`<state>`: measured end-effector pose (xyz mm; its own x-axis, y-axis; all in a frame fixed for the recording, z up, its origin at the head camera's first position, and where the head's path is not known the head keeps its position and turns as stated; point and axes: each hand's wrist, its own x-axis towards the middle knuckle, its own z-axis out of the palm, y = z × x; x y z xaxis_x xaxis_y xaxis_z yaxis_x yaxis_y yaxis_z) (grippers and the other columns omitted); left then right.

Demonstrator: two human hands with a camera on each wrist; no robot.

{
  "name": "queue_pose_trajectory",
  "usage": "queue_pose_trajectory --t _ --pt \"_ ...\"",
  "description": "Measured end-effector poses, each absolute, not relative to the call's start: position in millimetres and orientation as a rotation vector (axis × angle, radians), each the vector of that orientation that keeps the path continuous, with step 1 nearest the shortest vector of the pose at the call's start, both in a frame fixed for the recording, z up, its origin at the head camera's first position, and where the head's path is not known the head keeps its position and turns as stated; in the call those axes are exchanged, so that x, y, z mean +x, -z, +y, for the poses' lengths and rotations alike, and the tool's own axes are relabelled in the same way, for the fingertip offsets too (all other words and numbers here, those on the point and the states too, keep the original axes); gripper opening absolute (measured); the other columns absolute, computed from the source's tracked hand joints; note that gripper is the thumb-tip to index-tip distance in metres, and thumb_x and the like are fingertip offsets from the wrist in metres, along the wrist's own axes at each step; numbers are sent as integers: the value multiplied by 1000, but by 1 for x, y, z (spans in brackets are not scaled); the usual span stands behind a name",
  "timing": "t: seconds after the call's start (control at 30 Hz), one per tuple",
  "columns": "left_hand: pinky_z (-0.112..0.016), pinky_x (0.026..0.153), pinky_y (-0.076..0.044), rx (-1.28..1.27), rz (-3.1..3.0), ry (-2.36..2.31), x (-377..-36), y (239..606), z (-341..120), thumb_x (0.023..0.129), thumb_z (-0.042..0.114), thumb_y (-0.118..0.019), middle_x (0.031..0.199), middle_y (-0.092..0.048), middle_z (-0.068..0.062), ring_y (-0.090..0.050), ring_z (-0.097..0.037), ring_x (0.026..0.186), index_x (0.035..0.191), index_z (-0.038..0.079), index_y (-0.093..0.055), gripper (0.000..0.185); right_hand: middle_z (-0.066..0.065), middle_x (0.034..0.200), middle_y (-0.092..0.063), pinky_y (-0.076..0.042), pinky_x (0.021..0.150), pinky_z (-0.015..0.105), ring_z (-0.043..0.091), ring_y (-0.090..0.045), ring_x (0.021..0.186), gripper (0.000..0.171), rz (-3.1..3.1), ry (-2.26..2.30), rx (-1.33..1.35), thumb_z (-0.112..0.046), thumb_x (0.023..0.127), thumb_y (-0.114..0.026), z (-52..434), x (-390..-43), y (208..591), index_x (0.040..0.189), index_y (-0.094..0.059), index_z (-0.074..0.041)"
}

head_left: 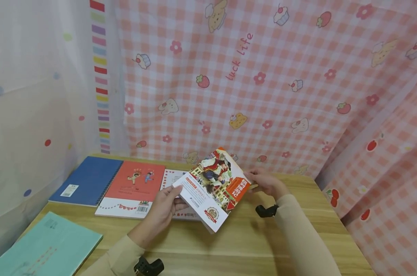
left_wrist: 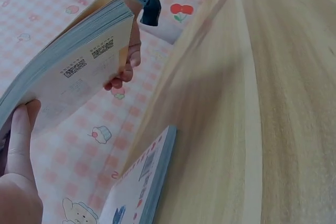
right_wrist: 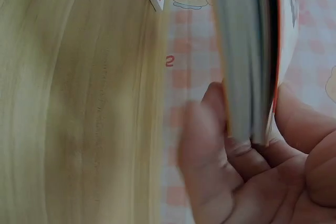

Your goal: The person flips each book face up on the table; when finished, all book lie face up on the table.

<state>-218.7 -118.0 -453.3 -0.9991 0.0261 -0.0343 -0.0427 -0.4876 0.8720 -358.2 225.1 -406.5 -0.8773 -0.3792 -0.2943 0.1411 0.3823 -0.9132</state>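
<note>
Pink gingham curtain (head_left: 280,96) behind wooden table (head_left: 236,245). Left hand (head_left: 165,209) and right hand (head_left: 265,182) both clasped illustrated paperback (head_left: 211,188), raised above tabletop. Lay beyond: red book (head_left: 132,188), blue notebook (head_left: 87,180), teal book (head_left: 46,249) nearer left.

item: paperback book (head_left: 213,188), closed
cover: illustrated cartoon figures, orange-red band with white characters at one corner, white strip with small print and a round emblem at the other end
back: pale, two barcodes, seen in left wrist view (left_wrist: 79,72)
page block: grey-white, thick, edge-on in right wrist view (right_wrist: 247,51)
pose: tilted, lifted off the wooden table, cover facing up toward head camera
place: centre of head frame, slightly below middle
support: gripped at both ends, lower-left end and upper-right end
</note>
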Motion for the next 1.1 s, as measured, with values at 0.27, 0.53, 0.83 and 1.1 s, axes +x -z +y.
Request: queue_pose_trajectory --t 0.27,0.53,0.83,1.1 --pt "-36 83 -60 8 1476 -2664 -218 453 -124 107 12 -48 106 -74 -18 -76 -22 83 138 -17 -44 42 9 93 -73 -62 76 38 21 -73 80 35 2057 1622 -155 -24 110 -46 226 -358 413 124 -56 6" --pt "-35 83 -60 279 1270 -2550 -219 455 -138 109 18 -39 109 -73 -8 -73 -23 92 151 -13 -25 54 9 91 -73 -62 72 35 20 -73 81 32 2025 1632 -192 -27 110 -46 229 -356 417 118 -59 1" --pt "-42 86 -60 399 1212 -2358 -217 458 -140 111 27 -31 108 -74 -12 -73 -26 95 133 -2 -46 39 9 94 -75 -62 71 34 22 -73 83 35 2016 1672 -185 -27 111 -43 235 -358 417 119 -62 2" --pt "-46 83 -60 407 1333 -2202 -216 464 -130 111 26 -37 116 -71 -11 -73 -25 96 137 -4 -36 40 9 93 -76 -62 65 34 22 -74 80 42 1998 1750 -194 -35 111 -43 228 -358 411 112 -69 -2"
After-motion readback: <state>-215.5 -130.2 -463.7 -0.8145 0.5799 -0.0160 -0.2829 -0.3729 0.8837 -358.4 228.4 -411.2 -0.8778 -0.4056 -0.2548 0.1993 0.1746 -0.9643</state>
